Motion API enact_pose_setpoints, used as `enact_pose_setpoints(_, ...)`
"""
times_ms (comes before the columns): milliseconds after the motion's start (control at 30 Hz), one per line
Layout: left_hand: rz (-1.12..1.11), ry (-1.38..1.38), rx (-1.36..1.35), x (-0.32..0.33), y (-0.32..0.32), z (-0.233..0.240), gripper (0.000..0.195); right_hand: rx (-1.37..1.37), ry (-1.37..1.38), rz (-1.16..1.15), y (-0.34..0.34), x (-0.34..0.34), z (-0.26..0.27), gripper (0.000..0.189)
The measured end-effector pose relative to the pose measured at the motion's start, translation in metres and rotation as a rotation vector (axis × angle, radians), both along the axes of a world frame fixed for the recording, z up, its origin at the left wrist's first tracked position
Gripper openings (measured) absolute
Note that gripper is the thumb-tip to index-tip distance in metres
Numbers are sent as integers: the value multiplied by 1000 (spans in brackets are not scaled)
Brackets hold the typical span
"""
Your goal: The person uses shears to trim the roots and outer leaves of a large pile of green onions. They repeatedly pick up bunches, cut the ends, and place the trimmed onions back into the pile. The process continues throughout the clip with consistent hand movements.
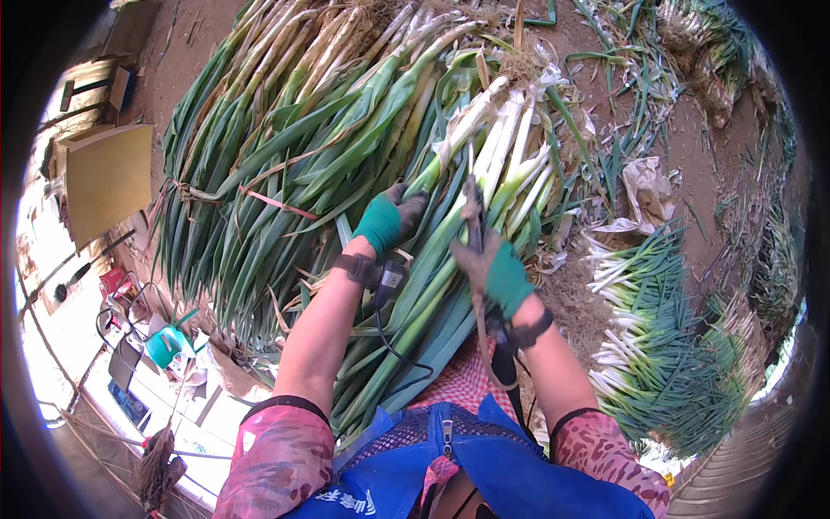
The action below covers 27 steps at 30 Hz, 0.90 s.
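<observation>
Green onions lie before me, leaves towards my lap, white stalks pointing away. My left hand (pixel 395 217), in a green glove with dark dirty fingers, grips the green part of one thick green onion (pixel 463 130). My right hand (pixel 496 266), in the same kind of glove, is closed on a dark hand tool, an air blow gun by its look (pixel 474 207), with a hose hanging below. The tool's thin nozzle points at the white stalks. Beside it rest several peeled green onions (pixel 509 139) with white shanks. Both wrists wear dark straps.
A large pile of unpeeled green onions (pixel 259 149) with rooted, soiled ends spreads at the left. On the right, trimmed green onions (pixel 648 337) lie in a row near a crumpled pale sheet (pixel 648 194). Loose peelings litter the soil. A yellowish board (pixel 107 181) stands far left.
</observation>
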<state>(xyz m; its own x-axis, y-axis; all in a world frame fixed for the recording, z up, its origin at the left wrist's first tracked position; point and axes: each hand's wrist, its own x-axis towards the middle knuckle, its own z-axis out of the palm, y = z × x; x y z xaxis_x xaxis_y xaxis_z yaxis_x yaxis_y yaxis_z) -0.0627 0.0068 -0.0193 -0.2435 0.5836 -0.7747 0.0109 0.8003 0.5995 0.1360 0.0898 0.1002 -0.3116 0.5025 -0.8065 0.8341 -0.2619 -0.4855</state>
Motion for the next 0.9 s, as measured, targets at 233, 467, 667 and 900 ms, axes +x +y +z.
enact_pose_setpoints(233,-21,45,10,12,-1,-13,70,227,-124,-10,68,-9,-64,64)
enact_pose_setpoints(467,56,93,37,11,-4,0,43,75,-97,15,38,-6,-26,61)
enact_pose_setpoints(667,218,-215,102,8,4,36,54,-35,-72,61,13,13,-25,53)
enact_pose_setpoints(900,-333,255,-249,5,5,43,58,54,48,-45,6,17,-11,35)
